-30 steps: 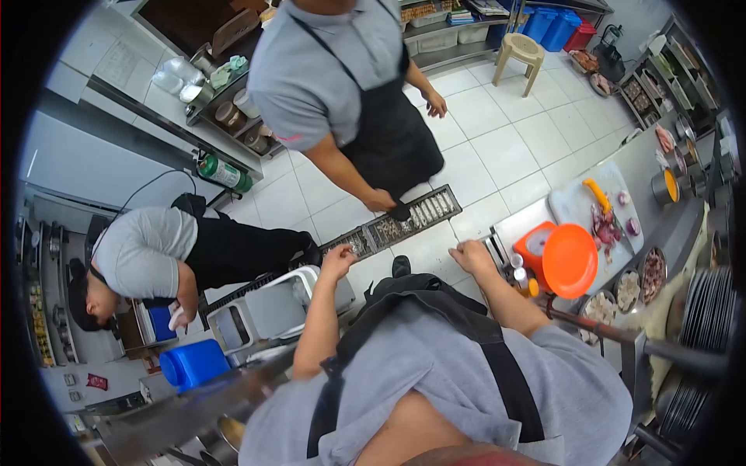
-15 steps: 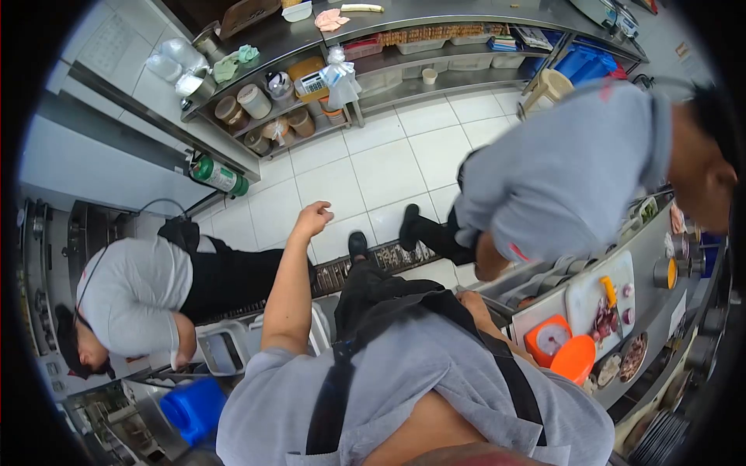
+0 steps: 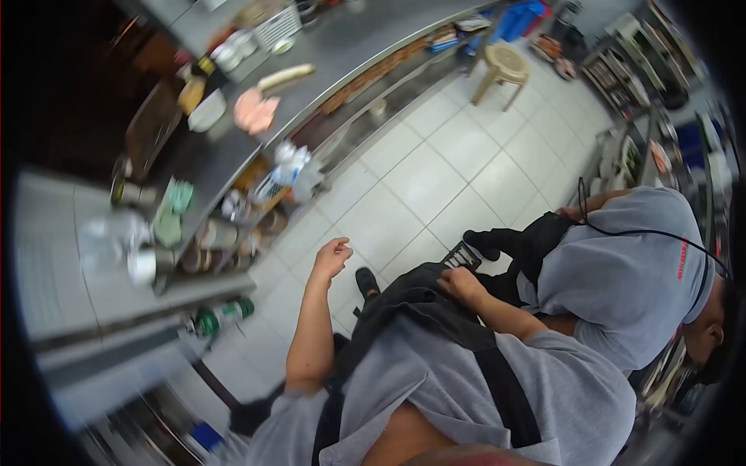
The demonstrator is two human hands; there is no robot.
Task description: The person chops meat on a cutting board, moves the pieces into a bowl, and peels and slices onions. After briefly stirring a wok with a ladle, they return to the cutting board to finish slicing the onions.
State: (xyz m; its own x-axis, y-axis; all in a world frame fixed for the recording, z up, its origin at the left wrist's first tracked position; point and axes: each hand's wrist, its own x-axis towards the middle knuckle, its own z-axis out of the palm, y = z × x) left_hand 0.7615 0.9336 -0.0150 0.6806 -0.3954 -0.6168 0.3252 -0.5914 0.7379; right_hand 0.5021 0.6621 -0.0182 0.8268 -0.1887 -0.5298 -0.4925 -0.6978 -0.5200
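My left hand (image 3: 332, 259) is stretched out over the tiled floor, its fingers loosely bent and apart with nothing in them. In front of my black apron (image 3: 416, 311) is my right hand (image 3: 462, 286), its fingers curled in and no object showing in them. The nearest steel counter (image 3: 311, 70) stands ahead of my left hand. On it lie a pink cloth (image 3: 255, 110), a long pale object (image 3: 286, 76) and a white tub (image 3: 207, 113).
A person in a grey shirt (image 3: 622, 287) bends over the worktop close on my right. A beige stool (image 3: 507, 64) stands ahead on the tiled floor (image 3: 435, 171). To the left are a green cylinder (image 3: 221, 317), a green cloth (image 3: 175, 206) and shelves with tubs.
My view has turned left and blurred, bringing the counter closer. My right hand has come up in front of my apron. The person on the left has left the view.
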